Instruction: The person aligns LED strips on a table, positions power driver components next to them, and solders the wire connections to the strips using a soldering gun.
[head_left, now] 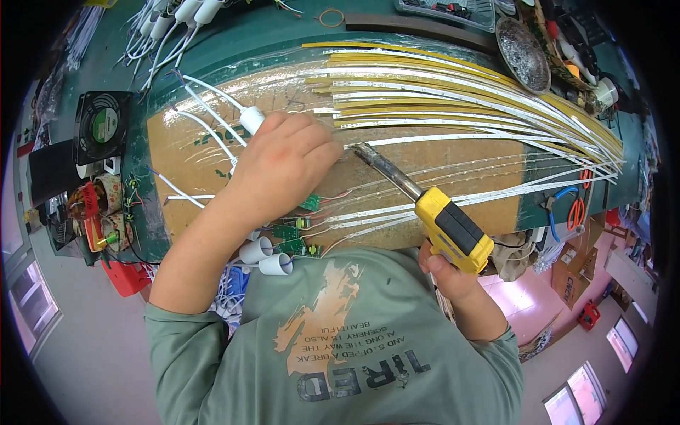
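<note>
My right hand (450, 273) is wrapped around the handle of a yellow-and-black soldering gun (453, 230). Its dark metal tip reaches up and left, close to the end of a white LED strip (432, 138). Beside that tip, my left hand (290, 152) has its fingers curled down and pressed together; what they pinch is hidden beneath them. Against its far side lies a white cylindrical cap (251, 119) with a white cord. Nearer my body, green circuit boards (287, 232) are joined by thin wires to other strips, and white caps (275, 264) lie by my shirt.
Brown board (177, 142) covers part of the green tabletop. A fan of white and yellow strips (425, 92) spreads right. A black cooling fan (101, 126) stands left; orange-handled scissors (576, 212) and blue-handled pliers (551, 205) lie right. A round metal dish (523, 55) sits far right.
</note>
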A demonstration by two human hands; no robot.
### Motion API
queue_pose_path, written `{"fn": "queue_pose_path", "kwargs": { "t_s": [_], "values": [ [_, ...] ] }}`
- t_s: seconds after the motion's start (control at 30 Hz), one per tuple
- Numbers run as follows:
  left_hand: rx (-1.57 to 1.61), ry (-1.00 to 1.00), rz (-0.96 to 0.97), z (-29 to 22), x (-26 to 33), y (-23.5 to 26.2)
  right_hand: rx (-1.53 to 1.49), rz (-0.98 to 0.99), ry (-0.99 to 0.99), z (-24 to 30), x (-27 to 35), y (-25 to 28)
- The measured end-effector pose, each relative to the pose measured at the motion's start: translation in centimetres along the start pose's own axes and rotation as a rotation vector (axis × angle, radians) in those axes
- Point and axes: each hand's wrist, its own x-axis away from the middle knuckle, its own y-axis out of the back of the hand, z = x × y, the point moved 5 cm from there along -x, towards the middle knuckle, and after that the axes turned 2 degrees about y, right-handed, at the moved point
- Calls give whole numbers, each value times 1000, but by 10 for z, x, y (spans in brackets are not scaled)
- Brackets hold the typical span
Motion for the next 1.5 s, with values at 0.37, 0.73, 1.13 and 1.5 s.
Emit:
{"fn": "queue_pose_path", "kwargs": {
  "t_s": [0.37, 0.73, 1.13, 1.5],
  "values": [
    [21, 1, -61, 1, 2, 0, 43, -7, -90, -4, 2, 2],
    [34, 10, -39, 0, 0, 0, 82, 16, -37, -4, 2, 1],
    [26, 21, -26, 0, 0, -2, 51, 25, -33, -7, 5, 3],
    [38, 23, -38, -1, 0, -2, -39, -20, -86, 1, -1, 2]
  ]
}}
